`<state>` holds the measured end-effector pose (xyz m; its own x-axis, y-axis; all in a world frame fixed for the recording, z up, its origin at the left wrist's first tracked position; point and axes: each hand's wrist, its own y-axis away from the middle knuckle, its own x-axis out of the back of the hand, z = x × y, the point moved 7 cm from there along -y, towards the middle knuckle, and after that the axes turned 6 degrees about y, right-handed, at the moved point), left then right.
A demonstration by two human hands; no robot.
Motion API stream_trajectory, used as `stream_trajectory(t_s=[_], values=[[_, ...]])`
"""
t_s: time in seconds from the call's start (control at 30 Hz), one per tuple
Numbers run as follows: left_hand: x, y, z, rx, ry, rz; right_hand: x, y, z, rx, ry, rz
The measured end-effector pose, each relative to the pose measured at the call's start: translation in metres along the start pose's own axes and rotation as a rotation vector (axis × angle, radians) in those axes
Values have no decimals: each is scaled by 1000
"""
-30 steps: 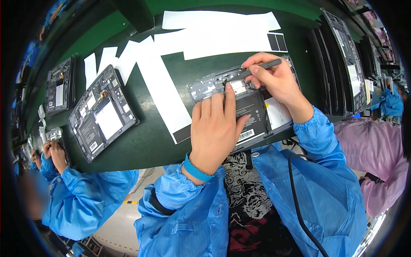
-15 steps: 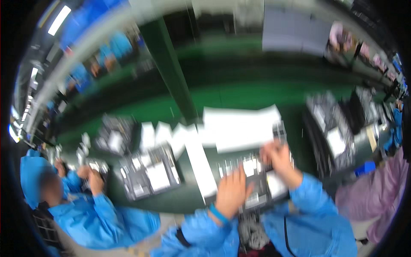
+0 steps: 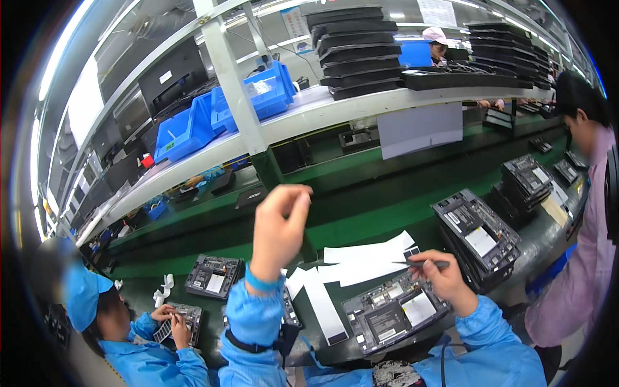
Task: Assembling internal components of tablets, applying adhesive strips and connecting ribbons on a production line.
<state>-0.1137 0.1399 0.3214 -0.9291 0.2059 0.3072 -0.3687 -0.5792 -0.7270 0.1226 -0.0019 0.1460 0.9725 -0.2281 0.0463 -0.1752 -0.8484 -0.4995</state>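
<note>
My left hand (image 3: 282, 226), with a blue band at its wrist, is raised above the bench, apart from the parts there. Its fingers are curled with the thumb against them; whatever they may hold is hidden. My right hand (image 3: 443, 278) grips dark, thin tweezers (image 3: 431, 263), tips pointing left over white sheets (image 3: 367, 261) beside small black squares (image 3: 411, 252). Below lies an opened laptop base (image 3: 394, 313), its battery, boards and a white rectangular patch exposed. A long white strip (image 3: 324, 306) with a dark end lies left of it. Another opened base (image 3: 290, 309) is partly hidden behind my left arm.
Stacked laptop bases (image 3: 477, 232) stand right, with another stack (image 3: 525, 184) farther off. Left, a co-worker in blue (image 3: 142, 342) handles a base; a person in pink (image 3: 574, 290) stands right. A shelf (image 3: 348, 103) with blue bins (image 3: 187, 132) crosses the far side.
My left hand has risen from the laptop base to high above the bench. My right hand has moved slightly right and down in the picture. The view has tilted up, revealing the shelf.
</note>
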Motion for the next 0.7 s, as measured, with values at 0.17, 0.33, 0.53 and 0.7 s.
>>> stream_trajectory(t_s=[0.17, 0.33, 0.53, 0.7], values=[[16, -81, 5, -404, -365, 280, 24, 19, -21, 14, 3, 64], [4, -204, 16, -614, -1554, 182, 9, 54, -1, -64, -46, -17], [28, -276, -27, -226, -2002, -13, 18, 73, 17, -51, -25, 26], [35, -291, -31, -165, -1914, -57, 25, 69, 26, -92, 6, -17]])
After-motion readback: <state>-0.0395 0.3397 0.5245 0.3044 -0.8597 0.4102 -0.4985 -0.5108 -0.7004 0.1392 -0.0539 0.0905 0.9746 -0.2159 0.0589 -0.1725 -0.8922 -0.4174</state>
